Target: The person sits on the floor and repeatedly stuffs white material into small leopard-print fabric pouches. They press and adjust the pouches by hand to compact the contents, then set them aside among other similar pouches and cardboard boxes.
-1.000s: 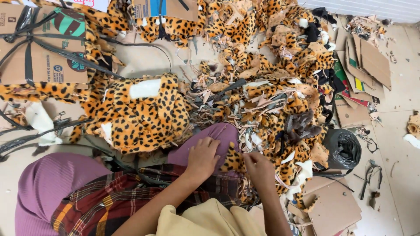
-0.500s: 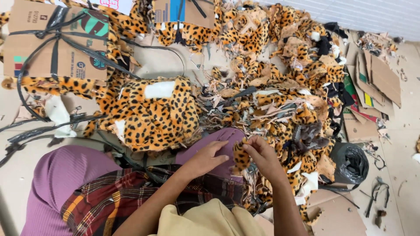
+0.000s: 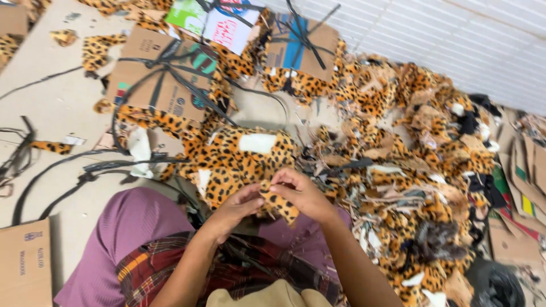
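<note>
Hands on a leopard-print scrap

Left hand (image 3: 236, 206) and right hand (image 3: 302, 193) both pinched the small leopard-print fabric piece (image 3: 277, 203) above the lap, just before the leopard-print fabric pile (image 3: 398, 170).

The small piece (image 3: 277, 206) pinched between the left hand (image 3: 234, 209) and right hand (image 3: 304, 194) is plush cloth, leopard-spotted, with a short fuzzy nap. The larger piece (image 3: 239, 162) just beyond looks like the same furry fabric, with a smooth white patch. The heap of scraps (image 3: 409, 187) along the floor's right edge mixes that plush with torn brown card. The boxes (image 3: 162, 77) at the far edge are matt corrugated cardboard, bound by flat black straps (image 3: 170, 74). The trousers (image 3: 122, 233) are smooth purple cloth.
</note>
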